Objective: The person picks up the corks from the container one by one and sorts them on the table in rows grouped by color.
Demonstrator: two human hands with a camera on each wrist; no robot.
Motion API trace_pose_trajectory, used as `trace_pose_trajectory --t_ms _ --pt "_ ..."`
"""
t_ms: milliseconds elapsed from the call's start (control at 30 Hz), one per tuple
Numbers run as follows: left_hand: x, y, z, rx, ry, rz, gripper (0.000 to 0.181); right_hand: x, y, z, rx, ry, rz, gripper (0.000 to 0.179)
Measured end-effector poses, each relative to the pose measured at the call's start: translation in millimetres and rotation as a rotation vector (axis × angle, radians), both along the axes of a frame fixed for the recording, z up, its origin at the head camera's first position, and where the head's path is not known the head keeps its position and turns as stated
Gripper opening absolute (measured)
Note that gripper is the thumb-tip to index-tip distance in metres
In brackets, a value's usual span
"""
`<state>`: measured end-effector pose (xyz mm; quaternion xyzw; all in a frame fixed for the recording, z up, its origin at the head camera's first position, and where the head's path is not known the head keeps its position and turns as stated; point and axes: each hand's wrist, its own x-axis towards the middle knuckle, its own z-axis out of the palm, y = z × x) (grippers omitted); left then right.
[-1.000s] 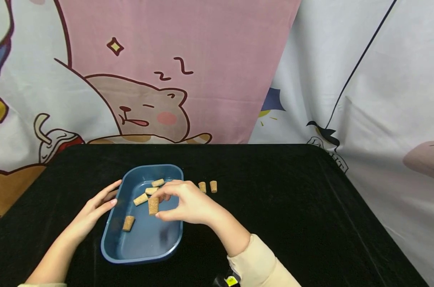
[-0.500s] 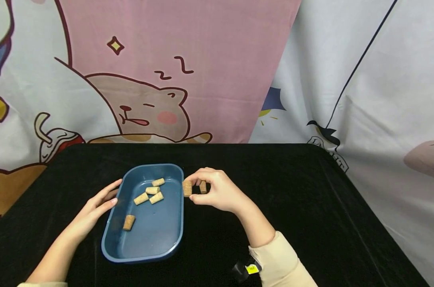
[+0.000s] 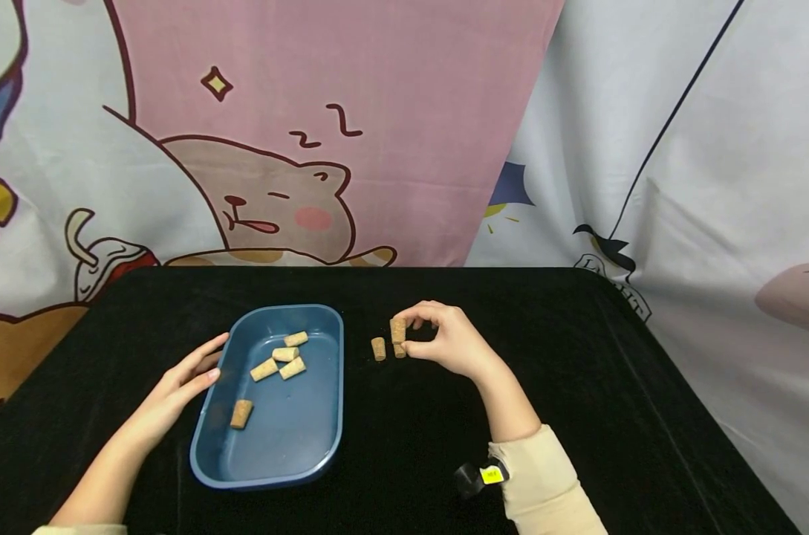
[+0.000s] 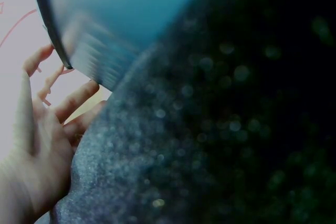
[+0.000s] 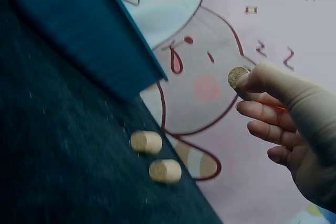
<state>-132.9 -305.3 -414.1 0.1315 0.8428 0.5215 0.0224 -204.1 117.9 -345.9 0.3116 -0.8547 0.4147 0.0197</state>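
Observation:
My right hand (image 3: 449, 339) pinches a tan cork (image 3: 398, 330) between thumb and fingers, to the right of the blue tray (image 3: 340, 386). In the head view that cork overlaps another cork (image 3: 400, 351). The right wrist view shows the held cork (image 5: 238, 79) clear of two corks standing upright on the cloth. A second standing cork (image 3: 378, 348) is just left of the overlapped one. Inside the tray, several corks lie loosely near its far half, and one darker cork (image 3: 241, 414) sits at the near left. My left hand (image 3: 180, 386) touches the tray's left wall with extended fingers.
A black cloth (image 3: 511, 371) covers the table. Behind it hangs a printed curtain (image 3: 411, 134) with a sleeping bear. A black device (image 3: 481, 477) with a yellow label is at the right wrist.
My right hand has carried the cork from above the tray out to the right, over the standing corks. The left hand and tray stay in place.

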Motion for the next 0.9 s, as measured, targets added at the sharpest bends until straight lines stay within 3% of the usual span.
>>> trace_pose_trajectory --t_ms 400,900 --pt "-1.6 -0.6 -1.1 0.007 -0.004 -0.001 0.054 -17.9 26.9 -27.9 0.024 -0.064 -0.081 0.031" --pt "0.1 -0.6 -0.9 0.006 -0.007 0.010 0.054 -29.6 34.3 -63.6 0.086 -0.141 -0.118 0.032"
